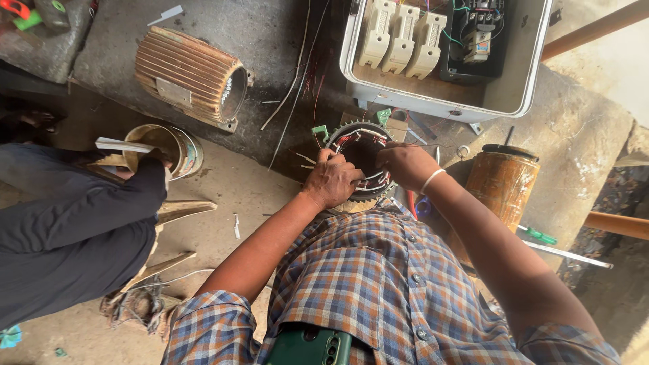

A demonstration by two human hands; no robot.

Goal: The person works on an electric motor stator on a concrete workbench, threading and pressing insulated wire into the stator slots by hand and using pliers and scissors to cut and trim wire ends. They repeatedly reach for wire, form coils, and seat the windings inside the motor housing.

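Green phone point(312, 347) in checked cloth shirt pocket, nearest lens. Left hand point(331, 181) fingers curled, clamped on toothed metal rim of round stator point(360, 157). Right hand point(404, 164) fingers bent together, pressing copper windings inside bore. Beyond fingertips: grey switch box point(443, 101). Left of fingers: ribbed motor housing point(191, 76).

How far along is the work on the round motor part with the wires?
Done: some wire coils already sit inside the stator ring. In hand: left hand and right hand both grip its rim and wires. Left: loose wire ends stick out, and the ribbed housing lies apart.
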